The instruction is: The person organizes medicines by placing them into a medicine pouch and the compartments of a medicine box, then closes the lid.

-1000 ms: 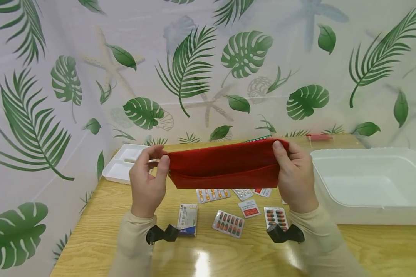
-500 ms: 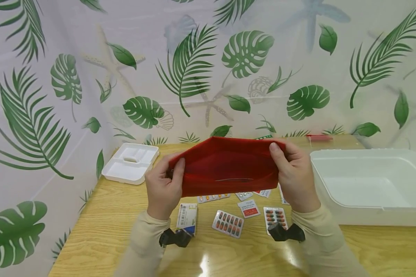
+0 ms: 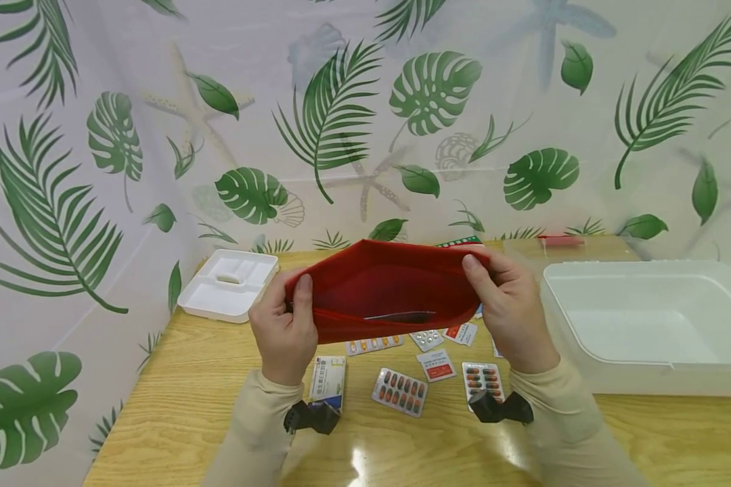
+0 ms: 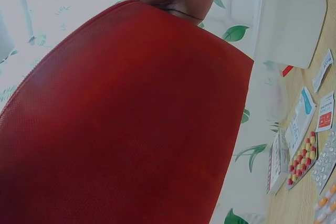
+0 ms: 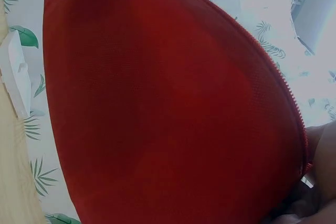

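A red zippered pouch (image 3: 396, 287) is held up above the table, its mouth spread toward me. At its left end my left hand (image 3: 285, 335) grips it, thumb on the near side. My right hand (image 3: 514, 318) pinches the other end the same way. In the left wrist view the red pouch (image 4: 131, 119) fills most of the picture. A zip edge runs along the pouch (image 5: 173, 103) in the right wrist view. Its inside looks dark red, and I cannot tell what it contains.
Below lie a medicine box (image 3: 327, 382), a capsule blister pack (image 3: 400, 391), another blister pack (image 3: 482, 380), and a red-and-white sachet (image 3: 436, 365). A white divided tray (image 3: 210, 304) stands back left; a large white bin (image 3: 664, 379) stands right. Patterned sheeting hangs behind.
My left hand has moved inward and taken a firmer hold of the pouch's left end. The pouch's mouth has widened, its far rim now peaked, and both hands have lately shifted slightly left.
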`<move>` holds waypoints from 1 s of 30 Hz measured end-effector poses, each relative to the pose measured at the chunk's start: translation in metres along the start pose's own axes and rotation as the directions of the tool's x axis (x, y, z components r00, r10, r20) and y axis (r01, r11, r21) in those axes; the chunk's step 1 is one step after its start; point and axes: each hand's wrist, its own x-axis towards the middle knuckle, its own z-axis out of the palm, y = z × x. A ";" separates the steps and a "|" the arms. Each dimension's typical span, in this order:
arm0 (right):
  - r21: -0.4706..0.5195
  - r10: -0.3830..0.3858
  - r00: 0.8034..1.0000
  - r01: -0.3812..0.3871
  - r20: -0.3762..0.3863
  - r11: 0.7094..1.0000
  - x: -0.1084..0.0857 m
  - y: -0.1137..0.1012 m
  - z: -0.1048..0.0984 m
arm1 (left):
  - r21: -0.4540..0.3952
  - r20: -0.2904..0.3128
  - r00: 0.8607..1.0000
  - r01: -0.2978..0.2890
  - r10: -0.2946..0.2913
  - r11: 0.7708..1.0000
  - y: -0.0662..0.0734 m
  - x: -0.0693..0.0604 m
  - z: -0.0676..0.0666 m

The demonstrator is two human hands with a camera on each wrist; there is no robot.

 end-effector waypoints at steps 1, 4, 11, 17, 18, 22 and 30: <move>-0.007 0.002 1.000 -0.002 0.003 1.000 0.000 0.000 0.000 | 0.002 -0.004 1.000 -0.005 0.005 1.000 0.000 0.000 0.000; -0.030 0.002 1.000 -0.001 0.010 1.000 0.000 0.002 0.000 | 0.009 -0.028 1.000 -0.008 0.009 1.000 -0.002 0.002 -0.003; -0.045 0.009 0.999 -0.007 0.053 0.999 0.000 0.002 0.000 | 0.027 -0.101 0.994 0.045 -0.042 0.999 -0.005 0.005 -0.009; -0.050 0.030 0.999 -0.028 0.038 0.998 0.001 -0.002 -0.001 | 0.028 -0.153 0.984 0.097 -0.091 0.995 -0.008 0.008 -0.015; -0.056 0.029 0.999 -0.027 0.038 0.998 0.001 -0.003 -0.003 | 0.029 -0.166 0.981 0.102 -0.096 0.994 -0.008 0.009 -0.016; -0.068 0.024 0.999 -0.022 0.033 0.997 0.004 -0.003 -0.011 | 0.045 -0.215 0.970 0.127 -0.115 0.991 -0.012 0.013 -0.022; -0.151 0.092 0.991 -0.105 -0.096 0.983 0.013 0.008 -0.031 | 0.072 -0.282 0.955 0.116 -0.091 0.991 -0.015 0.020 -0.031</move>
